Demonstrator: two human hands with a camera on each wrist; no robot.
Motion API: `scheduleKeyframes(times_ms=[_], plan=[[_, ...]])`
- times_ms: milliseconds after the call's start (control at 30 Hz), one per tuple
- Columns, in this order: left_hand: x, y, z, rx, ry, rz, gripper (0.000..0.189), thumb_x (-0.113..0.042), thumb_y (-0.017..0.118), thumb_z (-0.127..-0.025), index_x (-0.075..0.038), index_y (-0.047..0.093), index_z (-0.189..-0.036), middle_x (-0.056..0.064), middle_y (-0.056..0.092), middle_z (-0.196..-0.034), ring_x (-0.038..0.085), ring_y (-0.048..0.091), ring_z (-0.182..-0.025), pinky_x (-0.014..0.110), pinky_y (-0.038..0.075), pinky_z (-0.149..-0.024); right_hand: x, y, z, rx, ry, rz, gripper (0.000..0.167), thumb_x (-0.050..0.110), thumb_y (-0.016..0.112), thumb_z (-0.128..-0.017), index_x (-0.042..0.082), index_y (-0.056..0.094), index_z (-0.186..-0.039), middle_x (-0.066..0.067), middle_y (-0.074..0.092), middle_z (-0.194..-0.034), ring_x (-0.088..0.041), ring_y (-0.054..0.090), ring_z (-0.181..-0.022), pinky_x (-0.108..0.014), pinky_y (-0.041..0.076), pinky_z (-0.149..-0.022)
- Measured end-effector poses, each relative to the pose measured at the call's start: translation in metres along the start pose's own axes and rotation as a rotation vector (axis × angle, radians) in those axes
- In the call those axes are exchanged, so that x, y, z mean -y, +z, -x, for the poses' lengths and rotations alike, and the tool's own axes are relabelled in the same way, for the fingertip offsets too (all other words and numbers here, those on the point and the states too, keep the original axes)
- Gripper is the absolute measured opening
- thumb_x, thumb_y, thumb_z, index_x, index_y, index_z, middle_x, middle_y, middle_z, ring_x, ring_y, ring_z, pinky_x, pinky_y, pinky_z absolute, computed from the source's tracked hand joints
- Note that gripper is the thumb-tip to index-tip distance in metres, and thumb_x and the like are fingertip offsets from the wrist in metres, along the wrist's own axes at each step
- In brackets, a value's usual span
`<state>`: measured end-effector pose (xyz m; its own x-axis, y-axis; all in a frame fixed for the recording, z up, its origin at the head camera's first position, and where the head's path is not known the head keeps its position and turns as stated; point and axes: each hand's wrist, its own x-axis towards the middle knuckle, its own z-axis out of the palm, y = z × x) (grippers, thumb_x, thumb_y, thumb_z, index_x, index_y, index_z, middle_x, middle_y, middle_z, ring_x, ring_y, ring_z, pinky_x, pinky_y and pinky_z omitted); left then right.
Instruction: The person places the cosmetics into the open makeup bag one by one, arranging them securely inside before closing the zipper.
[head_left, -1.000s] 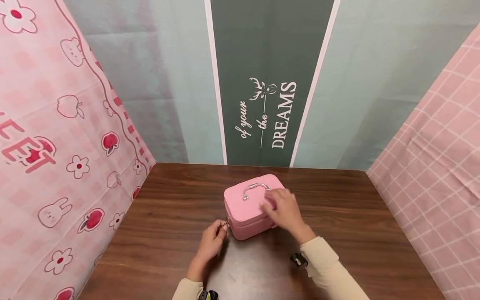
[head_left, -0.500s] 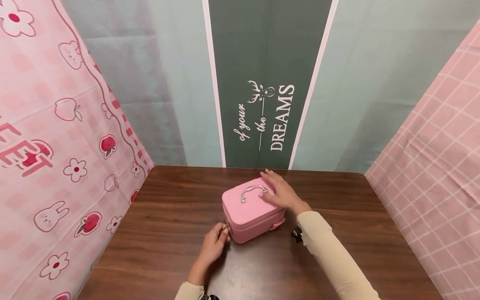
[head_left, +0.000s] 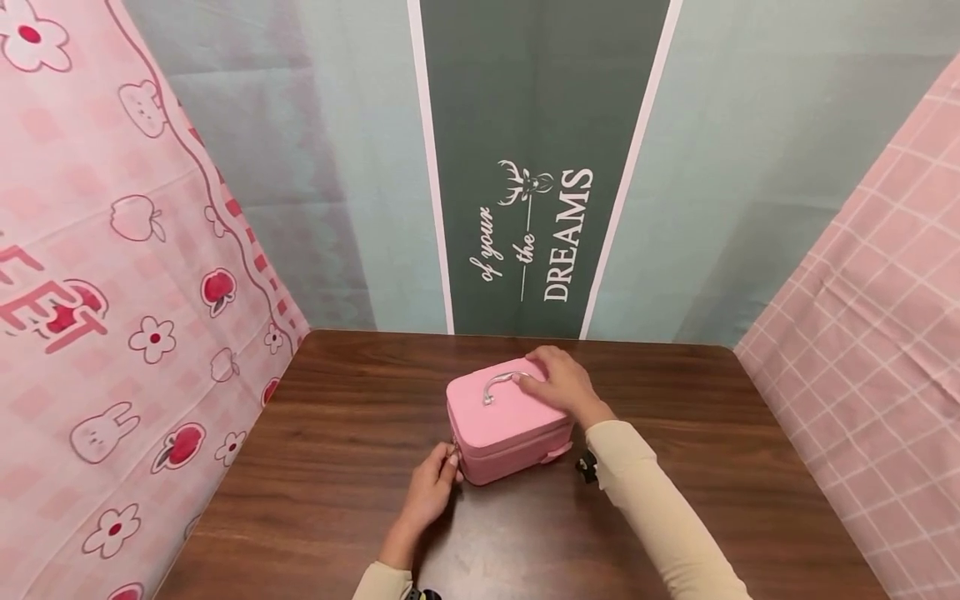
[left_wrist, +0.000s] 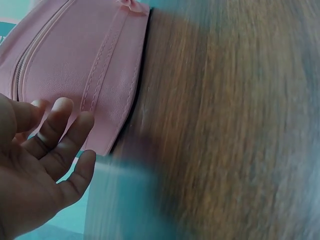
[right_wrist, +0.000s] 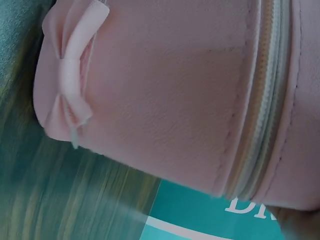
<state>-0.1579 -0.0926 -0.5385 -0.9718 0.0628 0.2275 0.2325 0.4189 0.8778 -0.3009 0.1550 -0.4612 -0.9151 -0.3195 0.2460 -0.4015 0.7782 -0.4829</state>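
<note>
A pink cosmetic case stands upright on the wooden table, with a silver handle on its lid. Its lid looks closed. My left hand is at the case's left side, thumb and index finger pinching the zipper pull, which the fingers mostly hide. In the left wrist view, the other fingers are loosely bent beside the pink wall. My right hand grips the lid's right end, fingers over the far edge and thumb near the handle. A zipper and a pink bow show in the right wrist view.
Brown wooden table surface surrounds the case. Behind it hangs a green and teal cloth with lettering. Pink patterned cloths line the left and right sides.
My right hand has moved from hovering over the handle to the lid's far right edge, its fingers now bent over it. The left hand stays at the zipper pull.
</note>
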Motion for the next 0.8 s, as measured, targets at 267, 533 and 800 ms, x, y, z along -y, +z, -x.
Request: scheduleKeyframes(times_ms=[267,533,800], plan=[[0.002,-0.001,-0.002,-0.036,0.016,-0.016,0.01,-0.008,0.049,-0.095,-0.01,0.058,-0.093,0.006,0.062,-0.068,0.019,0.059,-0.064,0.027,0.044,-0.06,0.006,-0.005,-0.003,-0.016,0.13,0.047,0.055,0.062,0.067,-0.071,0.017,0.06,-0.101,-0.004,0.057,-0.098,-0.024,0.054,-0.092,-0.045,0.042,-0.076],[0.001,0.001,-0.002,-0.054,-0.005,-0.001,0.01,-0.008,0.05,-0.095,-0.009,0.059,-0.092,0.002,0.06,-0.067,0.009,0.055,-0.062,0.027,0.043,-0.06,0.005,-0.006,-0.004,0.001,0.166,0.089,0.062,0.069,0.066,-0.065,0.018,0.058,-0.098,-0.002,0.053,-0.09,-0.022,0.053,-0.086,-0.044,0.042,-0.071],[-0.002,-0.006,-0.006,-0.073,-0.04,-0.043,0.01,-0.01,0.051,-0.093,-0.01,0.061,-0.09,0.004,0.058,-0.065,0.006,0.05,-0.059,0.026,0.04,-0.057,0.014,0.001,0.004,-0.07,0.258,0.106,0.057,0.065,0.065,-0.068,0.017,0.057,-0.097,-0.006,0.051,-0.092,-0.025,0.053,-0.084,-0.046,0.041,-0.067]])
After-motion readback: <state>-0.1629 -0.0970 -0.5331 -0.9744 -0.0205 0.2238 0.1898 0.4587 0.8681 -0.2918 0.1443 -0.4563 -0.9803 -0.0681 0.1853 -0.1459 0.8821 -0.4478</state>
